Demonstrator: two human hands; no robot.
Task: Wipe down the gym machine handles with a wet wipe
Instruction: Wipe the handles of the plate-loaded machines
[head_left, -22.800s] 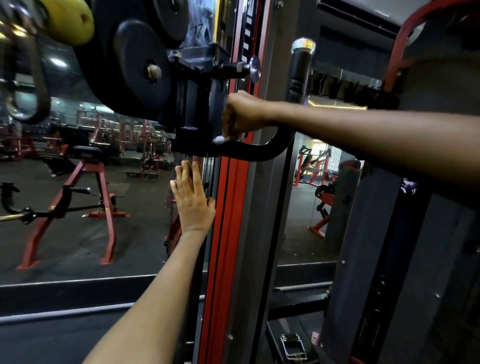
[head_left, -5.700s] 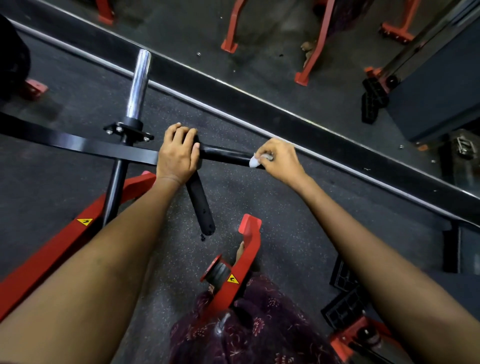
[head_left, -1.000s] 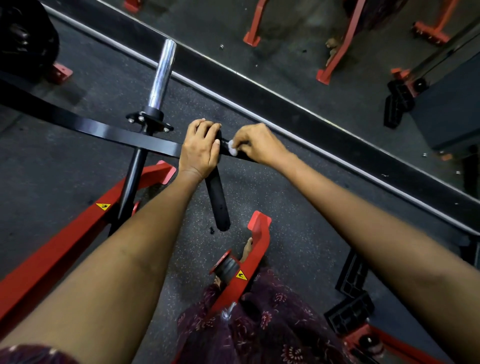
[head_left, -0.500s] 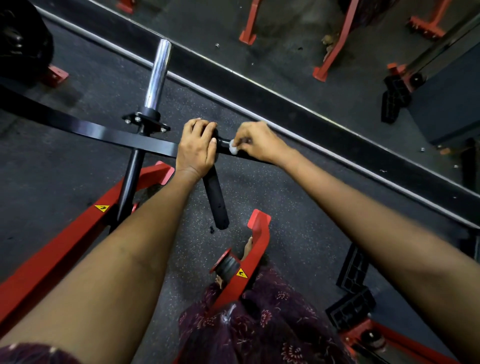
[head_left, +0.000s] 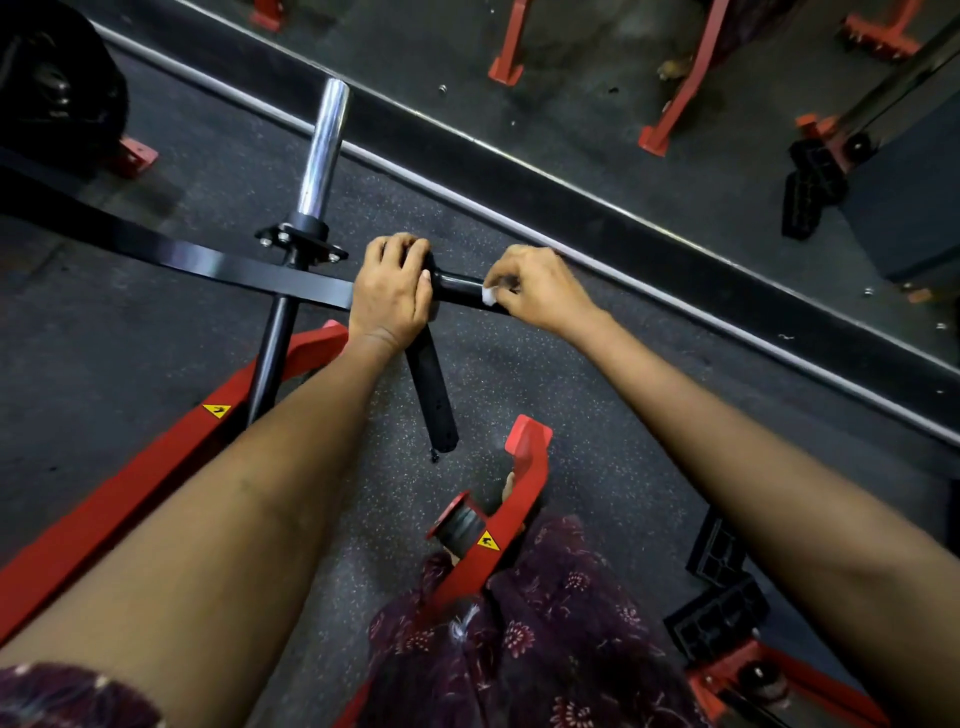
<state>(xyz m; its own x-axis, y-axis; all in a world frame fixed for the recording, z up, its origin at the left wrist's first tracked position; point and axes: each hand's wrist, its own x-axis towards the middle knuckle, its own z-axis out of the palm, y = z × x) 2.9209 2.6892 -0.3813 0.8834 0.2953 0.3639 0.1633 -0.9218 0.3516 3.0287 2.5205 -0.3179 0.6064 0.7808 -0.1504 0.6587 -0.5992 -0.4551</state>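
Note:
A black horizontal handle (head_left: 460, 287) sticks out to the right from the black lever arm (head_left: 218, 265) of a red-framed machine. My left hand (head_left: 392, 291) grips the joint where the handle meets a second black handle (head_left: 434, 395) that points down toward me. My right hand (head_left: 537, 291) is curled over the horizontal handle and pinches a small white wet wipe (head_left: 489, 295) against it. A short stretch of bare handle shows between my two hands.
A chrome weight peg (head_left: 324, 150) rises from the lever arm left of my hands. Red frame beams (head_left: 130, 493) run at lower left, a red footrest (head_left: 498, 514) lies below the handles. A mirror base strip (head_left: 623, 234) crosses behind. Black blocks (head_left: 722, 592) sit at right.
My right hand has slid the wipe to the right along the handle, away from my left hand, so more bare handle shows between them. My left hand keeps its grip.

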